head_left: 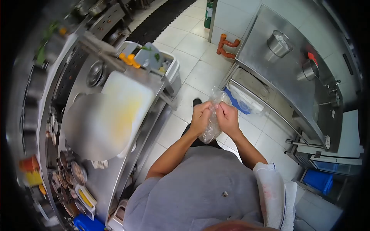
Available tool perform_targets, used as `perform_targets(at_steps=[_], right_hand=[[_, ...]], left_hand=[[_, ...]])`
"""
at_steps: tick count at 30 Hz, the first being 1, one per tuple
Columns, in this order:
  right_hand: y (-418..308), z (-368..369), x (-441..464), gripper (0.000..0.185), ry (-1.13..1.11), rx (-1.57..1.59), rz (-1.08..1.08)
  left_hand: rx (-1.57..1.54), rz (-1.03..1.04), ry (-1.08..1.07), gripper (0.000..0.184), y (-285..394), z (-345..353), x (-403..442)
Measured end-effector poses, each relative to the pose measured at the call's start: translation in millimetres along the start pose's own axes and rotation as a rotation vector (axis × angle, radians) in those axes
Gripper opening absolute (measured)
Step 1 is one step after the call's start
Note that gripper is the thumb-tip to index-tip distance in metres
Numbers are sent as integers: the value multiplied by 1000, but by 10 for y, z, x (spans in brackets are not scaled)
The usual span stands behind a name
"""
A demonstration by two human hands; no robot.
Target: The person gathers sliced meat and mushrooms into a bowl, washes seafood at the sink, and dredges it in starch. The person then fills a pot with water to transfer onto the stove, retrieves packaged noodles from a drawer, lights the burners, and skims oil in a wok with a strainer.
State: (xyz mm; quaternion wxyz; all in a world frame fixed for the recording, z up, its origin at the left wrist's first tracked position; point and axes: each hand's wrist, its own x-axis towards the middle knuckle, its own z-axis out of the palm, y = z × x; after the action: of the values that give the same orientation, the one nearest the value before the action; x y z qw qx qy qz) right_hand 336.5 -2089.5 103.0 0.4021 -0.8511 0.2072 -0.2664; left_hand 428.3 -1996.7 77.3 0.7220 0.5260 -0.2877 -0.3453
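Note:
A clear plastic bag point(210, 132) hangs in front of my body, with something pale inside that I cannot make out. My left hand point(201, 117) grips it from the left, fingers curled into the film. Close beside it, my right hand point(227, 117) is closed on the same bag, the thumb up near the other thumb. The crumpled upper end of the plastic sticks up past both fists. Both hands are held over the gap between the two counters.
On the left is a steel counter with a stained white cutting board point(143, 92), partly blurred out. A waste bin point(175, 73) stands beyond it. To the right, a steel table point(266, 42) carries metal pots point(280, 43); an orange pipe point(227, 45) juts out beside it.

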Motion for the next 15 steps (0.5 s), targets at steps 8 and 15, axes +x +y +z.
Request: perform_targets(at_steps=[8, 15], right_hand=[[889, -142, 2084, 38, -28, 583, 331], [1286, -47, 3637, 38, -35, 279, 129]], left_hand=[[-250, -185, -24, 21, 46, -34, 2411], [-135, -89, -48, 21, 213, -501, 3895]])
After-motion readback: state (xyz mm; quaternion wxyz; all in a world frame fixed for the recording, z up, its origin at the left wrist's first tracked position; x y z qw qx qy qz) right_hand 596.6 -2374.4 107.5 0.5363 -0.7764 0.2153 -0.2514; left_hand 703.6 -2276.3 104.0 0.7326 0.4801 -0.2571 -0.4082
